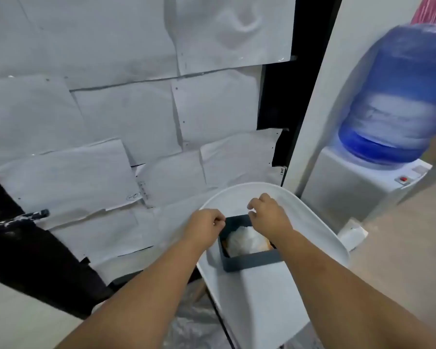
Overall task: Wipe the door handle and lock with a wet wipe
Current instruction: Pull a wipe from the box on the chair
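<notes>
Hovering both our hands over the white bin's (312, 222) dark opening (252, 263) | left hand (204, 224) curled, seemingly empty; right hand (268, 212) loosely curled | step: apparently discarding the wipe, which we cannot see | next: withdraw.

An office-like room: water dispenser (358, 195), white bin (312, 227), paper sheets (126, 117) covering the wall.

The bin (320, 238) is white with a dark grey opening frame (252, 263). The water bottle (398, 96) at far right is blue, on a white dispenser (358, 192).
</notes>
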The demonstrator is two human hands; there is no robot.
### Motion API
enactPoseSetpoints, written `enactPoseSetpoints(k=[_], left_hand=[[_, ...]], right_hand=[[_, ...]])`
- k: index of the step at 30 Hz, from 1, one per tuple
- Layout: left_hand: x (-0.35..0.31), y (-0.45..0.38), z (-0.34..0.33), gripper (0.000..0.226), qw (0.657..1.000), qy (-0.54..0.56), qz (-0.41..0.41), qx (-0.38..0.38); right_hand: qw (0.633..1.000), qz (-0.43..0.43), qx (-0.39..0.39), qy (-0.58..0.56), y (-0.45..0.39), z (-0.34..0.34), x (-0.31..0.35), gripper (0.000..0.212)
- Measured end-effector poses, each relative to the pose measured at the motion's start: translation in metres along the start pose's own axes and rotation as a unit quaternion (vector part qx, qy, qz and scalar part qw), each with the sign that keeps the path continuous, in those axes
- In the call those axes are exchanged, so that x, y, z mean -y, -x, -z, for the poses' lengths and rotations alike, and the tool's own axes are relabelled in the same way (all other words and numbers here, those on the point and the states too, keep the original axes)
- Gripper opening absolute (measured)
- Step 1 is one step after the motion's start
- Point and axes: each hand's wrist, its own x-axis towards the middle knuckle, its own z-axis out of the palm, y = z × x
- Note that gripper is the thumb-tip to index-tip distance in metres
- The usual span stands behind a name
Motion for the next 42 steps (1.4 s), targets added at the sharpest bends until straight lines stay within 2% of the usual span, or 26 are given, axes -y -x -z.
enactPoseSetpoints(k=[4,13,16,19,23,28,30,36,42], left_hand=[[0.007,-0.011,-0.025,0.02,0.999,-0.021,0.02,0.042],[0.015,-0.035,-0.075,0.015,0.992,-0.043,0.044,0.111],[0.008,-0.044,-0.087,0.015,0.983,-0.1,0.056,0.142],[0.0,-0.048,-0.095,0.024,0.968,-0.166,0.054,0.18],[-0.001,-0.052,-0.104,0.018,0.958,-0.186,0.081,0.202],[0.002,-0.053,-0.097,0.018,0.985,-0.117,0.054,0.113],[0.003,-0.055,-0.09,0.017,0.99,-0.084,0.061,0.094],[0.005,-0.054,-0.061,0.016,0.996,-0.048,0.066,0.038],[0.015,-0.05,-0.039,0.017,0.994,-0.014,0.106,0.021]], right_hand=[[0.997,-0.018,0.066,0.034,-0.001,-0.017,-0.017,0.021],[0.959,-0.123,0.255,0.029,-0.007,-0.048,-0.042,0.044],[0.952,-0.133,0.271,0.045,-0.014,-0.053,-0.041,0.061],[0.94,-0.152,0.298,0.067,-0.017,-0.061,-0.036,0.062],[0.957,-0.126,0.257,0.041,-0.015,-0.069,-0.047,0.032],[0.968,-0.097,0.227,0.041,-0.018,-0.064,-0.048,0.024],[0.97,-0.109,0.219,0.0,-0.022,-0.057,-0.044,0.016],[0.967,-0.114,0.187,-0.132,-0.031,-0.028,-0.026,0.017],[0.957,-0.146,0.185,-0.168,-0.038,-0.015,-0.005,0.025]])
